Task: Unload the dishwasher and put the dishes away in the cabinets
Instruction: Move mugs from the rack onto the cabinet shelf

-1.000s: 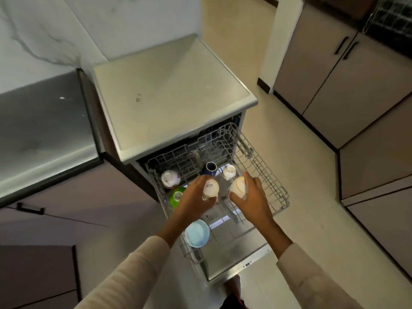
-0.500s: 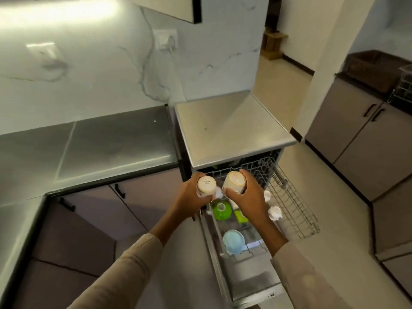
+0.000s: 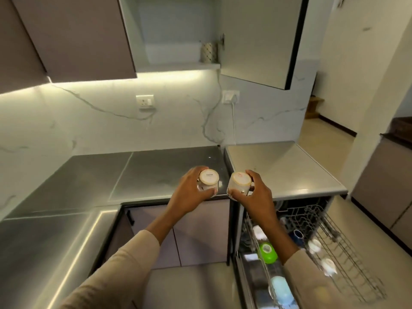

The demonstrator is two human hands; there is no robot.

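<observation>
Cups (image 3: 209, 183) upside down, one pinched in each hand's fingers (image 3: 239, 192) above the bench (image 3: 156, 168); next I lift them to the open cabinet (image 3: 178, 65) shelf.

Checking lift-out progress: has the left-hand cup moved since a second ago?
Yes. The left-hand cup was just above the dishwasher rack; now it is left of it, over the counter.

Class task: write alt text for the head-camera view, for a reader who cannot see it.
Each hand holds a pale cup upside down above the counter: left hand with one cup, right hand with another cup. An upper cabinet stands open ahead, and the dishwasher rack at lower right still holds dishes.
</observation>
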